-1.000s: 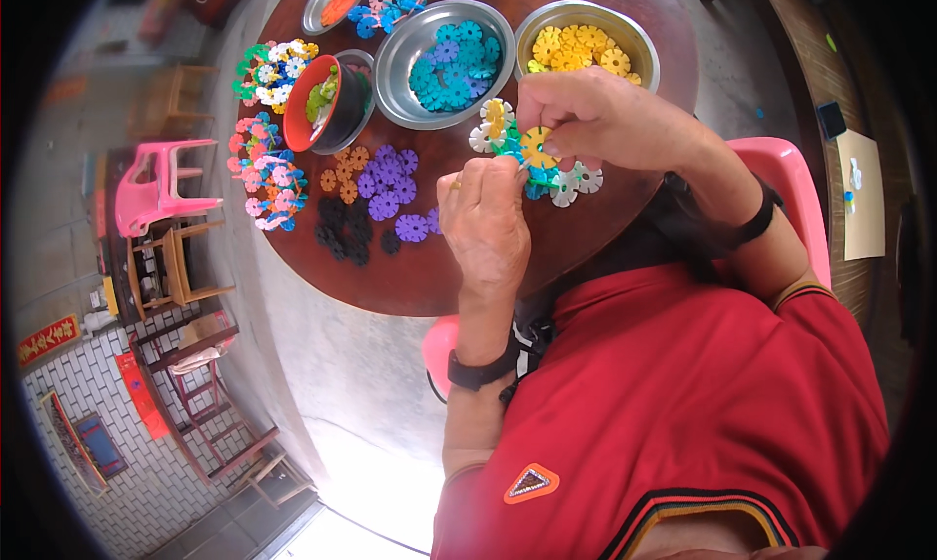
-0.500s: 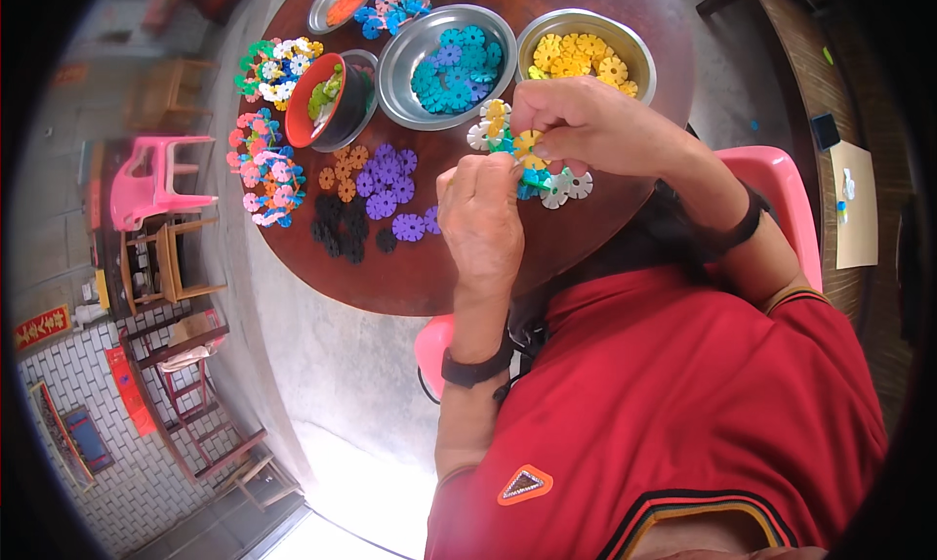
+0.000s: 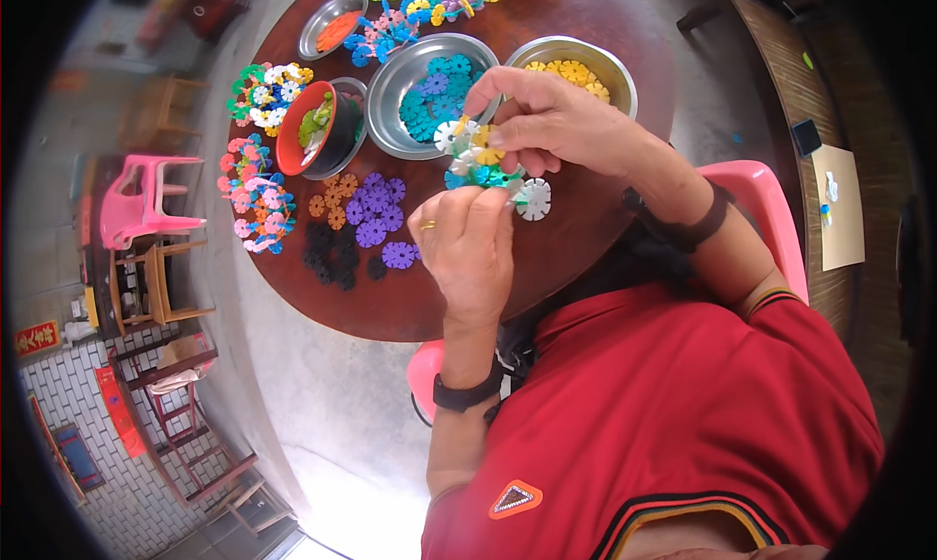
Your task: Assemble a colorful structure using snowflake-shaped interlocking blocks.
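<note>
At the far left of the round brown desk (image 3: 410,306) lie two clusters of joined plastic snowflake discs, a pink-and-blue cluster (image 3: 252,197) and a green-and-white cluster (image 3: 264,89) behind it. Next come one red bowl (image 3: 305,130) nested in a dark one, and loose flat discs: a few orange discs (image 3: 332,197), a patch of black discs (image 3: 332,255) and about eight purple discs (image 3: 376,213). Three steel bowls stand behind: a small bowl (image 3: 332,25) with orange pieces, a middle bowl (image 3: 429,91) of teal discs, and a right bowl (image 3: 576,64) of yellow ones. The left hand (image 3: 467,252) has its grip closed from below on a many-coloured disc assembly (image 3: 488,165), held just above the desk in front of the bowls. The right hand (image 3: 556,121) pinches the assembly's top, fingers curled tight.
</note>
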### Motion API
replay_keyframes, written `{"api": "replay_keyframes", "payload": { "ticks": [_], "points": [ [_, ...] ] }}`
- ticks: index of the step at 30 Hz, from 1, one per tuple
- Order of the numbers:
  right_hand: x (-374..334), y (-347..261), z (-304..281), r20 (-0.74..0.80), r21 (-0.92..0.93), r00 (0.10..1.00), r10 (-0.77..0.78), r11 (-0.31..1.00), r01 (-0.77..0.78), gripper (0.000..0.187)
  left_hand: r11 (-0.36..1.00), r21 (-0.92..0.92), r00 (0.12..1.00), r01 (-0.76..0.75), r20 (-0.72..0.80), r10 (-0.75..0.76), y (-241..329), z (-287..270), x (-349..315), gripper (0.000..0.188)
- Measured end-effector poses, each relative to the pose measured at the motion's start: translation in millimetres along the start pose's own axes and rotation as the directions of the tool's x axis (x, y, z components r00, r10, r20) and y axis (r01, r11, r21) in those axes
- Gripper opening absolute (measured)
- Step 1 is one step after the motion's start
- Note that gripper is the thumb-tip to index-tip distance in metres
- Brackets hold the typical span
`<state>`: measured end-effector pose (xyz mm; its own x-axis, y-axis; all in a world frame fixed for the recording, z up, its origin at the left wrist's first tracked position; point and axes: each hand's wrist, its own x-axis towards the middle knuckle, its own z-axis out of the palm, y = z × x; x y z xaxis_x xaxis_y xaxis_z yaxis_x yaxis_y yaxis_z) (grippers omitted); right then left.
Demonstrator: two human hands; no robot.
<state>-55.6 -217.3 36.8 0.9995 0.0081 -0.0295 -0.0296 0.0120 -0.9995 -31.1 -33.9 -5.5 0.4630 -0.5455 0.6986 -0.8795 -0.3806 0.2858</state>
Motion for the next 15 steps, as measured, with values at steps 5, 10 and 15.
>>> {"api": "replay_keyframes", "payload": {
  "ticks": [5, 10, 15],
  "points": [
    [5.7, 10.1, -45.7, -0.161, -0.359, 0.947, -0.278, 0.910, 0.206, 0.010, 0.996, -0.046, 0.995, 0.081, -0.061, -0.084, -3.4, -2.5, -3.3, 0.013],
    [-11.4, 32.1, -86.1, -0.239, -0.859, 0.887, -0.395, 0.512, -0.004, 0.010, 0.979, -0.152, 0.979, 0.137, -0.130, -0.157, -2.9, -2.4, -2.1, 0.010],
    [-10.3, 53.3, -80.5, -0.136, -0.953, 0.945, -0.296, 0.299, -0.044, 0.014, 0.941, -0.248, 0.947, 0.228, -0.166, -0.274, -3.5, -3.9, -3.9, 0.011]
  ]
}}
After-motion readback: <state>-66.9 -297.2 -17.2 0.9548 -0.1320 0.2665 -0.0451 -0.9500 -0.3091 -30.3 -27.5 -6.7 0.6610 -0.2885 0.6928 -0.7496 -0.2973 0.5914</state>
